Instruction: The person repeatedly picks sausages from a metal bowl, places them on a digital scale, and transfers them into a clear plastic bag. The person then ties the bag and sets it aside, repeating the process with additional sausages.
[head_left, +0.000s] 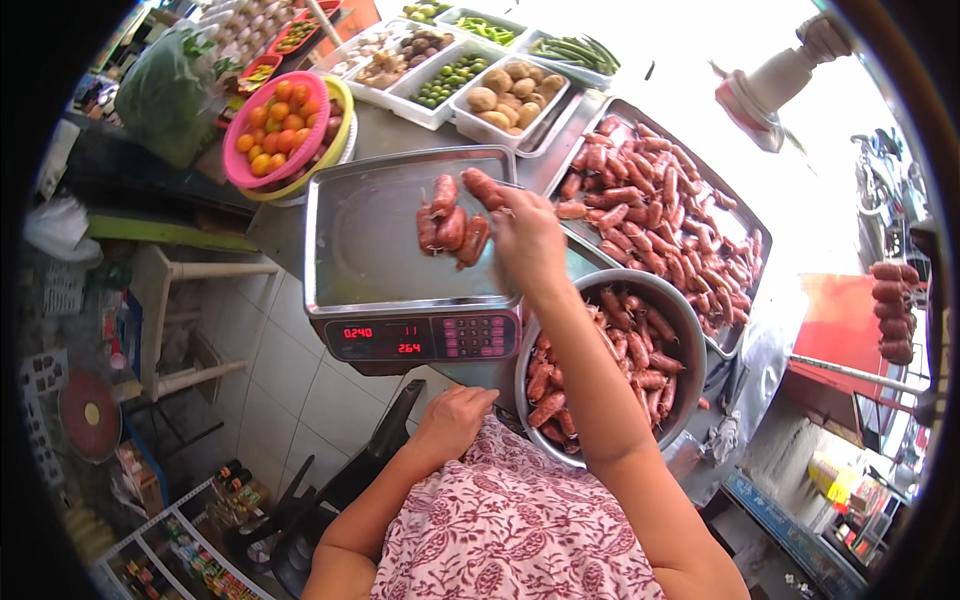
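Observation:
My right hand (531, 236) reaches over the right side of a digital weighing scale (420, 337) and grips a reddish sausage link (482, 187) by its lower end. Several more sausages (451, 227) are at the middle of the scale's metal tray (360, 225), left of my fingers; whether they rest on it or hang from the held link I cannot tell. The scale's red display is lit. Below my right forearm stands a round metal bowl (697, 375) full of sausages. My left hand (454, 420) lies on my lap below the scale, holding nothing, its fingers close together and slightly bent.
A large metal tray (757, 225) heaped with sausages lies at the right. Potatoes (514, 94), green citrus fruits (450, 81) and other vegetables fill white containers behind the scale. A pink basket (232, 154) of tomatoes stands at the back left. Sausages (892, 311) hang at the far right.

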